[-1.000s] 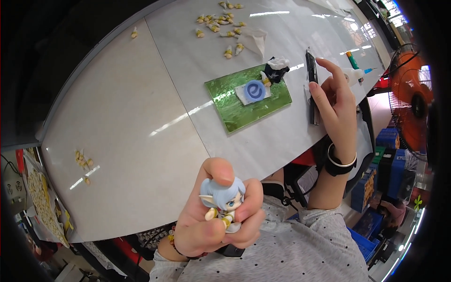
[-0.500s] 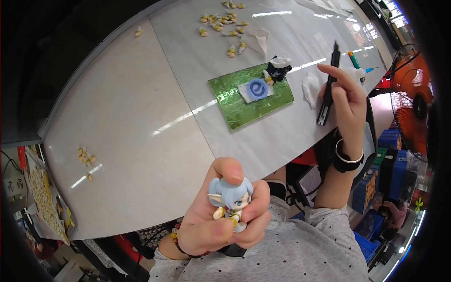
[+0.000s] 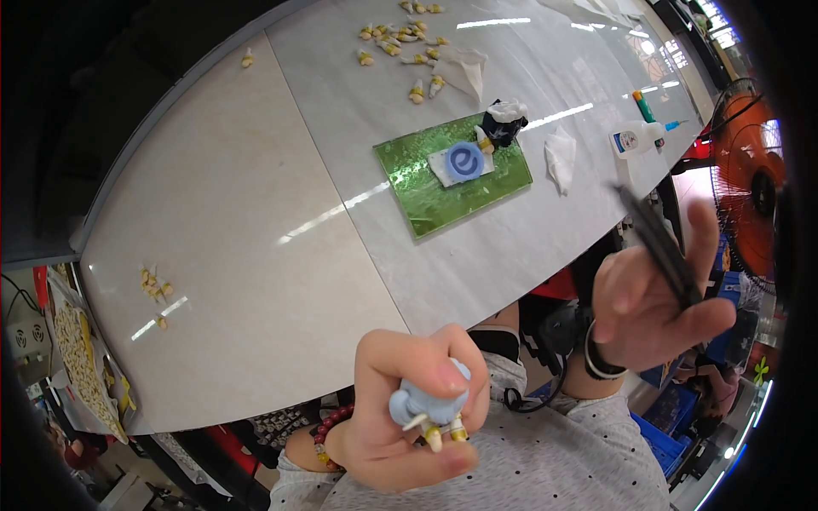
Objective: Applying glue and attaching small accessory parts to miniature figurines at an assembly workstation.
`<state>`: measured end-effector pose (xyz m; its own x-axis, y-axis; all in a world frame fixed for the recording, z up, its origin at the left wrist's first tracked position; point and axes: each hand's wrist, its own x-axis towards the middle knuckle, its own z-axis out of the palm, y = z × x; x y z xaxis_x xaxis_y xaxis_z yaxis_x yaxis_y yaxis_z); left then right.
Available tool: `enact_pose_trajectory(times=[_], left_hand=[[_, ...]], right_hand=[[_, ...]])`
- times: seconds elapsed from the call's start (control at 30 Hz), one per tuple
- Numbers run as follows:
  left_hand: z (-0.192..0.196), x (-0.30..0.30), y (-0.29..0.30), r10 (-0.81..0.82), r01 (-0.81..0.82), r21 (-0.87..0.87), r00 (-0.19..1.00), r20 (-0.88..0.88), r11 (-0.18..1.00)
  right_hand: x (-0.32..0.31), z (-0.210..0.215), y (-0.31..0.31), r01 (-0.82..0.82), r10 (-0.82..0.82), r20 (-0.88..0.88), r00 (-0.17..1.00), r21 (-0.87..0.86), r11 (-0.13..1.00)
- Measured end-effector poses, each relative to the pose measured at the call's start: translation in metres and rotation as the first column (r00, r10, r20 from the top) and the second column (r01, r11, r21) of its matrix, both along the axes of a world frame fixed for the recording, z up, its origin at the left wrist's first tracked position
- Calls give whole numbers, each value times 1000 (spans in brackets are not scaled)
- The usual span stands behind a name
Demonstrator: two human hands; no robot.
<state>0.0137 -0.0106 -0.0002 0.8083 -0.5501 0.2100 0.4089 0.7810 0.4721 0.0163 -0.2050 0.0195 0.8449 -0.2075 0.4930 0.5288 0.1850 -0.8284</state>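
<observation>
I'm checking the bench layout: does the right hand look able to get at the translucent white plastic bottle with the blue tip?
Probably yes: nothing visible blocks the way from the right hand to the bottle, though the slim black tool in that hand may hamper a grasp.

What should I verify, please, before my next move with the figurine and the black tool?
1. Figurine gripped in left hand: ok.
2. Black tool held in right hand: ok.
3. Condition of the tool's tip: cannot tell, it is blurred.
4. Tool apart from the figurine: ok.
5. Figurine's face in view: not ok, it is hidden.
6. Blue swirled disc within the green plate's edges: ok.
</observation>
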Motion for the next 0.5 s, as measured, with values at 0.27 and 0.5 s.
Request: enact_pose_trajectory(times=[0.27, 0.5], left_hand=[[-4, -6, 3, 18, -52, 195, 984, 175, 980], [-2, -3, 7, -56, -9, 286, 974, 219, 958]], right_hand=[[-9, -4, 6, -305, 300, 53, 952, 137, 942], [-4, -2, 21, -408, 411, -20, 912, 74, 910]])
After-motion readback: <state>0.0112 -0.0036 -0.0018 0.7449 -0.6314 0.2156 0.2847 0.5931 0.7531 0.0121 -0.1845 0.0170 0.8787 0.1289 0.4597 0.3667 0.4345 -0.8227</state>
